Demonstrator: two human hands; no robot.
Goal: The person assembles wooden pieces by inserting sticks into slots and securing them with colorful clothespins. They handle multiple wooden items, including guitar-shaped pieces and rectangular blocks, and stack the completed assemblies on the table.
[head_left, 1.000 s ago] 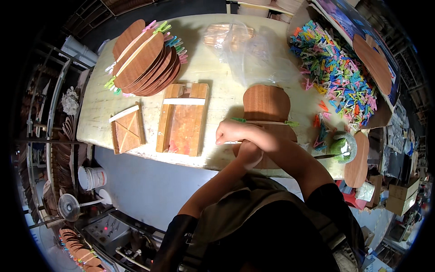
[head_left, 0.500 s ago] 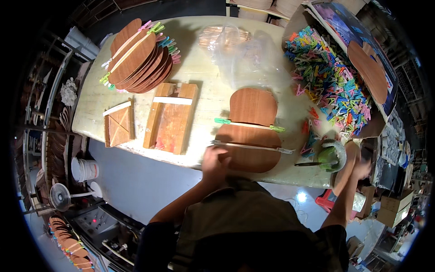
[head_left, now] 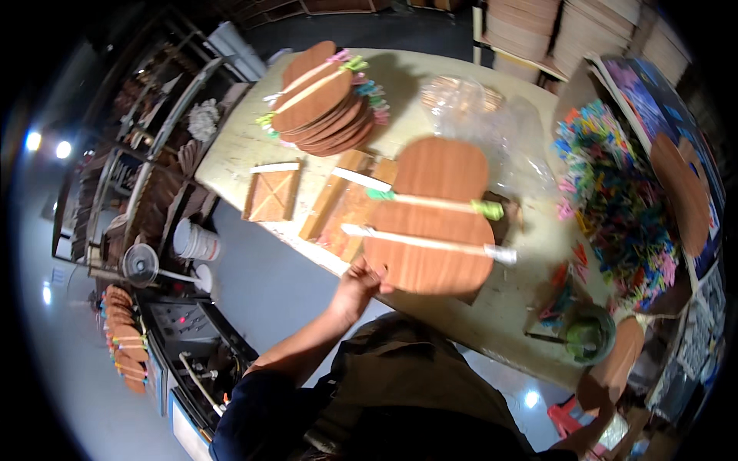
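Moved: since half a second ago the brown panel [head_left: 430,223] has come up off the bench [head_left: 492,307] and now tilts toward me, carried by my left hand [head_left: 355,288]; my right hand, then out by the green pot [head_left: 586,336], has dropped to the lower right edge.
Left hand: grip clamped on the panel's lower left rim, fingers behind it as far as I can tell.
Right hand: barely visible at the frame's bottom corner; I cannot tell whether its grip is open or closed.
Panel: thin rounded wooden sheet, two pale strips [head_left: 419,201] pegged across it with green and clear clips.
Handling: I judge it light and fairly stiff, liable to flex; hold the bare rim, clear of clips and strips.
Nearby: stack of similar panels [head_left: 323,104], heap of coloured pegs [head_left: 615,192], plastic bag [head_left: 469,104].
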